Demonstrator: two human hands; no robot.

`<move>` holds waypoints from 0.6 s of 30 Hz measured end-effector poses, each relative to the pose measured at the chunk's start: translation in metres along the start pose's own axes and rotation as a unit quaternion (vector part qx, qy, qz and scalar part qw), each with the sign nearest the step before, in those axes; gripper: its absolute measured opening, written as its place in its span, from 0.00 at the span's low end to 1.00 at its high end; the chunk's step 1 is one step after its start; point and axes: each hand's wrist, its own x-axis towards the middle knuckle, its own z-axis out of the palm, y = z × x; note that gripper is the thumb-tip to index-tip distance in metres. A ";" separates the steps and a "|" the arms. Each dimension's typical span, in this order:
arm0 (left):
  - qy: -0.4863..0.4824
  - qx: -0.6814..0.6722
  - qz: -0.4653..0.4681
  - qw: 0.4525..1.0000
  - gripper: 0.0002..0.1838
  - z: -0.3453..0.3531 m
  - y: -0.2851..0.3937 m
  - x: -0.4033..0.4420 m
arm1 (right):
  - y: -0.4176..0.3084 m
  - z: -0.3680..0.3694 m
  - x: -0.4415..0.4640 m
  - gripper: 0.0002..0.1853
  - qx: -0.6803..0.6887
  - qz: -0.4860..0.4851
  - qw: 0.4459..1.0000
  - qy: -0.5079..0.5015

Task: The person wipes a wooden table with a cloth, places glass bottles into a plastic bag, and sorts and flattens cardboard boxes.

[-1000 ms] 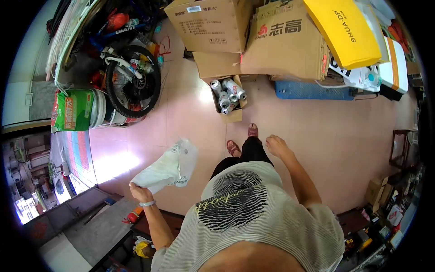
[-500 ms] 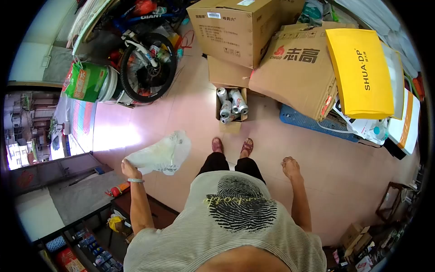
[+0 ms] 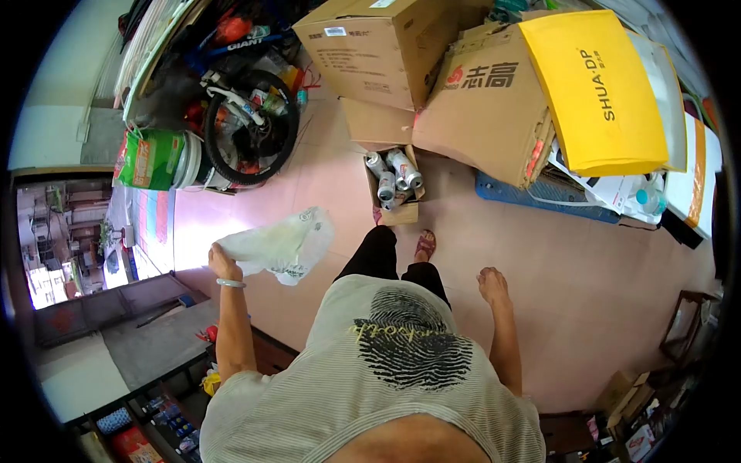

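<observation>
My left hand (image 3: 225,262) is closed on one end of a thin, see-through plastic bag (image 3: 287,245), which trails out to the right above the floor. A pale bracelet rings that wrist. Over on the other side, my right hand (image 3: 493,284) hangs beside my body with loosely bent fingers and nothing visible in it. Past my feet, a small open cardboard box (image 3: 403,214) holds several empty drink cans (image 3: 404,167), some of them dented.
Large cardboard boxes (image 3: 369,62) and a yellow mailer (image 3: 598,92) are piled ahead and to the right, partly over a blue board (image 3: 513,198). A bicycle wheel (image 3: 214,143) and a green bucket (image 3: 150,158) stand ahead left. Shelves (image 3: 166,409) are at lower left.
I have stepped forward, one leg now ahead of the other, near the can box. The plastic bag has swung slightly upward and to the right, still in my left hand.
</observation>
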 end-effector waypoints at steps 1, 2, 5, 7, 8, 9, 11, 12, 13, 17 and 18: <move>-0.026 -0.006 -0.001 1.000 0.11 0.010 0.006 -0.001 | 0.006 0.005 -0.005 0.09 -0.001 0.012 1.000 -0.002; -0.022 -0.008 -0.007 1.000 0.12 0.018 0.006 0.001 | 0.012 0.010 -0.008 0.09 -0.002 0.024 1.000 -0.002; -0.039 -0.017 -0.012 0.999 0.12 0.038 0.001 0.008 | 0.021 0.021 -0.018 0.09 0.031 0.031 0.999 0.026; -0.077 0.038 0.021 0.996 0.13 0.043 -0.005 0.012 | 0.021 0.022 -0.025 0.09 0.053 0.033 0.997 0.041; -0.094 0.066 0.038 0.993 0.13 0.043 -0.009 0.013 | 0.017 0.019 -0.027 0.08 0.062 0.032 0.996 0.047; -0.109 0.081 0.050 0.989 0.13 0.042 -0.015 0.017 | 0.013 0.015 -0.029 0.09 0.061 0.031 0.997 0.043; -0.126 0.101 0.067 0.985 0.14 0.043 -0.022 0.020 | 0.007 0.006 -0.030 0.09 0.058 0.027 0.997 0.038; -0.129 0.107 0.073 0.983 0.14 0.045 -0.023 0.019 | 0.009 0.008 -0.029 0.09 0.061 0.028 0.997 0.041; -0.120 0.103 0.072 0.985 0.14 0.046 -0.023 0.015 | 0.012 0.011 -0.027 0.08 0.063 0.028 0.997 0.046; -0.078 -0.006 -0.045 0.996 0.15 0.059 -0.006 0.001 | 0.010 0.007 -0.026 0.08 0.068 0.023 0.996 0.058; -0.079 -0.009 -0.042 0.996 0.15 0.060 -0.007 0.002 | 0.009 0.005 -0.025 0.08 0.068 0.026 0.995 0.061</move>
